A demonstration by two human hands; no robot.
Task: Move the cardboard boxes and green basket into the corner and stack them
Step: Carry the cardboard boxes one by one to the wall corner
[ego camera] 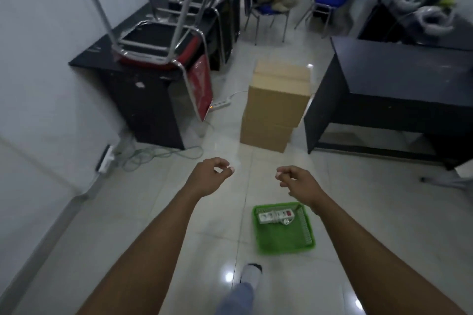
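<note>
Two cardboard boxes stand stacked on the tiled floor ahead, the upper box (pixel 280 89) sitting on the lower box (pixel 266 133). A green basket (pixel 286 240) lies on the floor near my feet, with a white power strip (pixel 275 217) inside it. My left hand (pixel 210 176) and my right hand (pixel 298 181) are stretched forward above the floor, short of the boxes. Both hands hold nothing, and their fingers are loosely curled and apart.
A black desk (pixel 143 79) with an upturned red chair (pixel 163 43) stands at the left wall. Another black desk (pixel 399 89) is on the right. Cables and a power strip (pixel 105 158) lie along the left wall. Blue chairs (pixel 329 1) stand further back.
</note>
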